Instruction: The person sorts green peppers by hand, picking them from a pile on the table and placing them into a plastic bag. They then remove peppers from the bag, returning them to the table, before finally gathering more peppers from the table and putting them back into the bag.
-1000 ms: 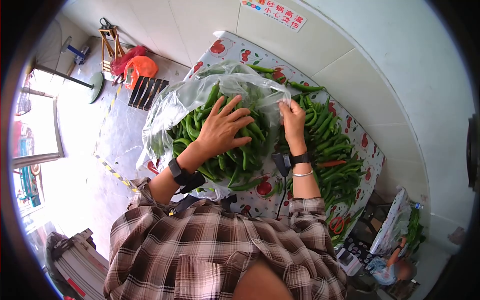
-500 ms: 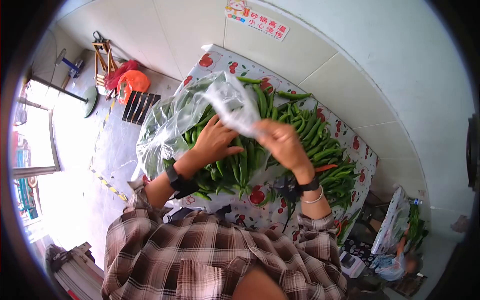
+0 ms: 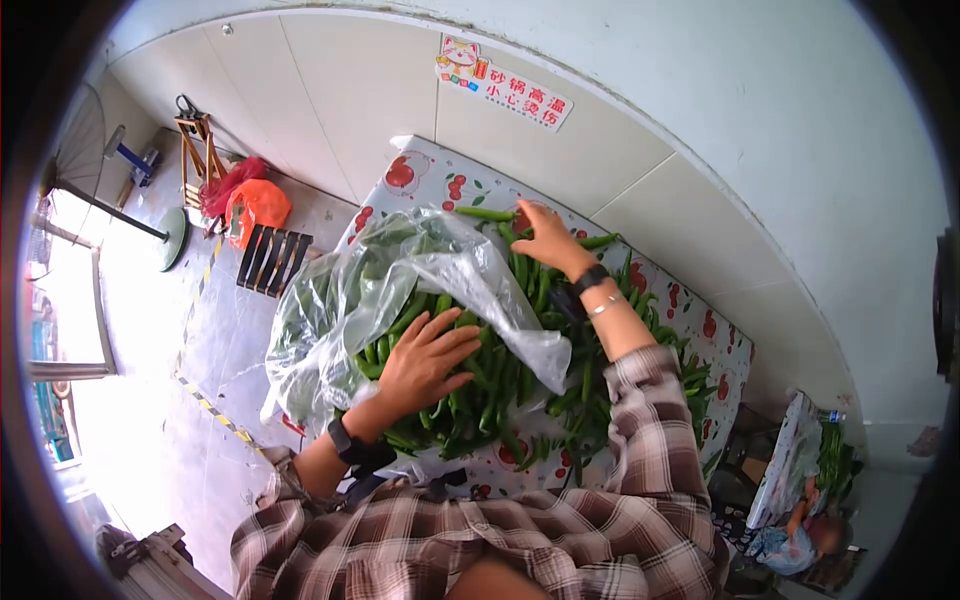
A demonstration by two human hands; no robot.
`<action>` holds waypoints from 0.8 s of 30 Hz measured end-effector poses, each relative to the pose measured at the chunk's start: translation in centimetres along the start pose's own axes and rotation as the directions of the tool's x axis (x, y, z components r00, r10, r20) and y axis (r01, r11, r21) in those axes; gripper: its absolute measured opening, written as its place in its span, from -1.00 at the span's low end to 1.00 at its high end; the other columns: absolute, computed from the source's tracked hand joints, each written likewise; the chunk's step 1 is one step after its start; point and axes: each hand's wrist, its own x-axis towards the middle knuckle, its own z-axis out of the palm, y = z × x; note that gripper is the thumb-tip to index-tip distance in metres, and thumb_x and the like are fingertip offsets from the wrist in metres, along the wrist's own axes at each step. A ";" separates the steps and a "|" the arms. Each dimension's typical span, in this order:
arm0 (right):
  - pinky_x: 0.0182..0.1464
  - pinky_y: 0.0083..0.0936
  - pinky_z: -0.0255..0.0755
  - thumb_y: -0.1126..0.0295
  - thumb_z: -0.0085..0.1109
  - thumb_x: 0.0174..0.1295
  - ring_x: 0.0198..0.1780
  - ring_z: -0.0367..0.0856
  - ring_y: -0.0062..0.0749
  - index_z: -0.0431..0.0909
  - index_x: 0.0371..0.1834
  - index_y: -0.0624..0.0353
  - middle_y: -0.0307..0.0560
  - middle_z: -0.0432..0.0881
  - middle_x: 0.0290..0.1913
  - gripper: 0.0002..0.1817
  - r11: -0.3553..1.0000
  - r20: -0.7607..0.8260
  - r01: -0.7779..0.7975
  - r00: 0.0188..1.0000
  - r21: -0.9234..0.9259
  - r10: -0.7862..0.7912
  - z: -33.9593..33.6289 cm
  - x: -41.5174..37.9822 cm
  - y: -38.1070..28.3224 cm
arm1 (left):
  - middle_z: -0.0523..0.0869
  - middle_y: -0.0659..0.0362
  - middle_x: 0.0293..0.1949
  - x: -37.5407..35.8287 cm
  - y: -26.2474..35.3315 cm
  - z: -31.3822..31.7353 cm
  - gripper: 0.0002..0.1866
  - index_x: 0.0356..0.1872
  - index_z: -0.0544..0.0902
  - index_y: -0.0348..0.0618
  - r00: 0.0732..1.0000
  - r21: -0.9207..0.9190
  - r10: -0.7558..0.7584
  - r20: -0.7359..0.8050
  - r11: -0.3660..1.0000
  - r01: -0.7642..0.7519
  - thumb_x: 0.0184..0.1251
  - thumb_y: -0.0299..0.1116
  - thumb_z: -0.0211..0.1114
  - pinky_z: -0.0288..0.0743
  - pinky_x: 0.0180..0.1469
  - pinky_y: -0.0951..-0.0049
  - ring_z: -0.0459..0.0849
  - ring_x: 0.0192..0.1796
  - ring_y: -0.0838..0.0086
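Note:
My left hand (image 3: 428,362) lies with spread fingers on the long green chili peppers (image 3: 480,385) inside the mouth of a clear plastic bag (image 3: 325,310). The bag, bulging with peppers, rests on the left half of a table (image 3: 400,175) covered in a fruit-print cloth. My right hand (image 3: 550,242) reaches over the pile to the table's far side, thumb and fingers apart. Its fingertips are close to a single green pepper (image 3: 484,213) lying behind the bag. More loose peppers spread to the right, partly hidden by my right forearm.
A tiled wall (image 3: 350,90) with a sign (image 3: 505,82) runs behind the table. On the floor at left are a black slatted stool (image 3: 272,260), an orange bag (image 3: 258,210) and a round stand base (image 3: 173,240). Another person (image 3: 828,532) is at lower right, near a second table (image 3: 780,465).
My right hand has let go of the bag's edge and moved up to the far side of the table. The bag's flap has dropped over the peppers. My left hand stays on the peppers.

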 end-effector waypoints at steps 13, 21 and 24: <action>-0.07 -0.08 0.43 0.26 0.30 -0.18 -0.04 0.56 -0.09 0.34 0.09 0.18 0.04 0.55 -0.05 -0.34 0.801 0.237 -0.291 0.853 -0.523 0.465 5.3 1.9 2.4 | 0.52 0.30 0.05 0.6 0.3 -0.1 -0.54 -0.06 0.58 0.01 0.999 -0.062 -0.042 -0.027 0.997 0.040 -0.10 -0.25 0.37 0.20 0.25 0.14 0.39 0.19 0.27; 0.03 0.00 0.31 0.23 0.21 -0.10 0.09 0.42 -0.02 0.37 0.03 0.16 0.08 0.53 -0.05 -0.44 0.767 0.355 -0.450 0.699 -0.457 0.621 1.6 -2.1 0.8 | 0.57 0.17 -0.04 0.7 0.9 0.6 -0.55 -0.15 0.61 -0.14 0.997 0.015 -0.010 -0.082 1.000 0.011 -0.21 -0.35 0.42 0.24 0.22 0.14 0.44 0.12 0.18; -0.05 -0.18 0.40 0.35 0.15 -0.11 -0.10 0.56 0.01 0.42 -0.04 0.17 0.12 0.60 -0.21 -0.53 0.836 0.230 -0.399 0.834 -0.376 0.502 -0.2 -4.5 0.8 | 0.57 0.16 -0.04 0.8 1.0 0.6 -0.55 -0.15 0.61 -0.16 0.996 0.041 0.004 -0.094 0.999 0.000 -0.21 -0.36 0.42 0.24 0.22 0.16 0.44 0.12 0.18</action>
